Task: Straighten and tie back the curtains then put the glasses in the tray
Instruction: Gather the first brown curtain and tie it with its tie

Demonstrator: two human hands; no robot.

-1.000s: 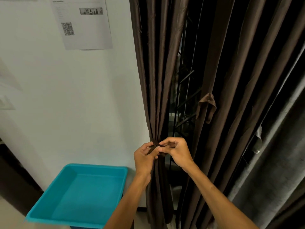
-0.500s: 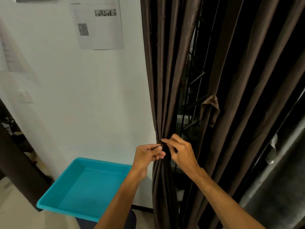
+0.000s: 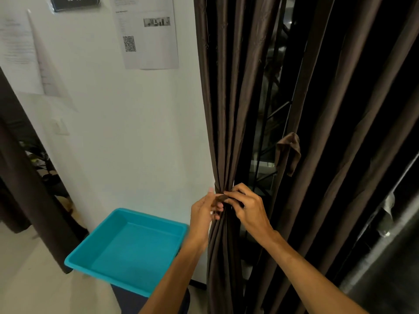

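Pale floor (image 3: 27,291) at lower left. Teal tray (image 3: 136,245) resting on a dark blue support (image 3: 129,302), mostly hidden beneath it. Kind unclear.

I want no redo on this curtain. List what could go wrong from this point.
1. The tie-back strap is held only by the fingertips of the left hand and right hand. If it slips before it is fastened, the gathered curtain could spread loose.
2. The teal tray sits just below the left forearm and seems to overhang its support, so a dropped elbow might tip it.
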